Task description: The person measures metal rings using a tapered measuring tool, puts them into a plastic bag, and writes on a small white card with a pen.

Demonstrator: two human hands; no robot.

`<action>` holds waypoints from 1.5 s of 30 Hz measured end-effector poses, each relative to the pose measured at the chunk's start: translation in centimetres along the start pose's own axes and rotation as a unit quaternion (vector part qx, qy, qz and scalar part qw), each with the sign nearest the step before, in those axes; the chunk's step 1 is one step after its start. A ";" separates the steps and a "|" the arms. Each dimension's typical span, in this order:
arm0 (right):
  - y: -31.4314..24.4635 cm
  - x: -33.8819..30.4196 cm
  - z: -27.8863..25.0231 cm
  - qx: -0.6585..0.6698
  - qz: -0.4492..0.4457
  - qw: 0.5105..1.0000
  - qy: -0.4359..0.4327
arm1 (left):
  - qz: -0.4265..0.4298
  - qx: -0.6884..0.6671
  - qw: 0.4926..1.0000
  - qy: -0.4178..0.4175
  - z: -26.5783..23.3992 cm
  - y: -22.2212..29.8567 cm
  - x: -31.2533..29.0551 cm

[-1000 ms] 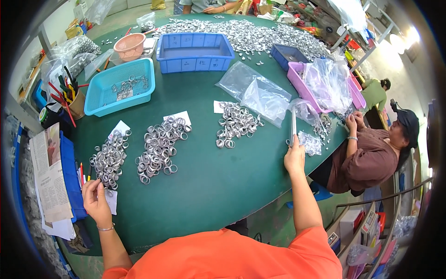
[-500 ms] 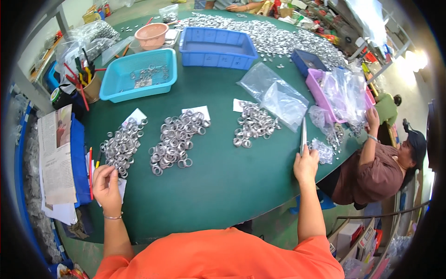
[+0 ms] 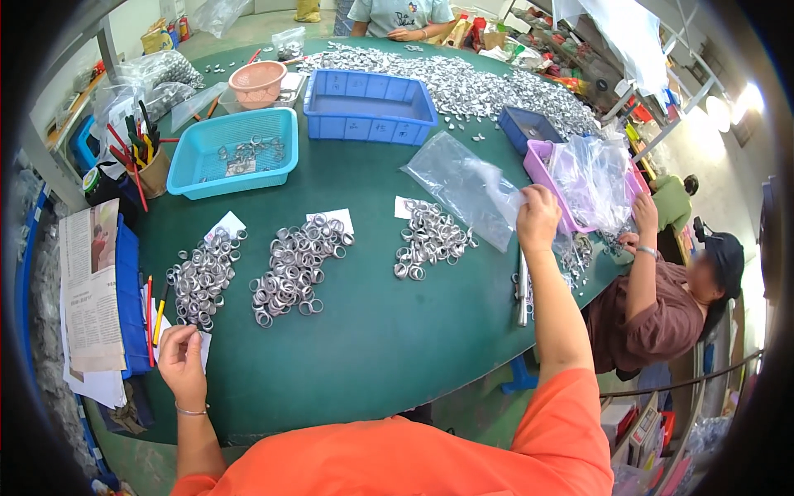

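My right hand (image 3: 538, 219) is reached out over the table's right side, its fingers closed on the edge of a clear plastic bag (image 3: 451, 169). Below that hand lies a tapered metal rod (image 3: 523, 289), partly beside my forearm. My left hand (image 3: 182, 355) is at the near end of the left pile of metal rings (image 3: 203, 281), thumb and fingers pinched together. Whatever they pinch is too small to make out. Two more ring piles stand apart to the right, a middle pile (image 3: 294, 269) and a right pile (image 3: 432, 240), each with a white paper slip at its far end.
A turquoise basket (image 3: 194, 186), a blue bin (image 3: 372, 132) and an orange bowl (image 3: 256, 83) stand farther back. Loose metal pieces (image 3: 471, 87) cover the far side. At right, a co-worker (image 3: 637, 306) reaches toward a purple basket (image 3: 542, 169). Newspaper (image 3: 91, 285) lies at left.
My right hand has let go of the metal rod, moved away from me and taken hold of the plastic bag. My left hand remains by the left pile. The view has shifted slightly.
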State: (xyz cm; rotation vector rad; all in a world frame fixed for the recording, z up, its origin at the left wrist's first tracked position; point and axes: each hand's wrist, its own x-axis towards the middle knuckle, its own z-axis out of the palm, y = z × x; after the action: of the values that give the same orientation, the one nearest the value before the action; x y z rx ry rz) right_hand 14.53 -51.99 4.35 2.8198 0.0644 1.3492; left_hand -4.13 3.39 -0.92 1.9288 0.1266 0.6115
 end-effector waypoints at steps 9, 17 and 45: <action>-22.1 -6.9 -9.3 0.439 -0.040 0.898 0.010 | 0.122 -0.046 0.958 -0.254 13.0 9.2 -1.2; -24.5 -12.1 -10.5 0.447 0.075 0.891 -0.031 | 0.108 -0.108 0.988 0.013 13.7 7.6 0.3; -20.9 -7.1 -18.3 0.292 -0.297 0.854 -0.311 | -0.287 -0.357 0.782 -0.423 11.5 12.7 0.4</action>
State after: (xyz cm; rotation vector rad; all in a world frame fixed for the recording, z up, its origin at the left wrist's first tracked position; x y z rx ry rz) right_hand -4.80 -31.51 9.66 3.0732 1.3952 0.2736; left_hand -0.74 -11.50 6.89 1.1503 -0.0893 -0.5900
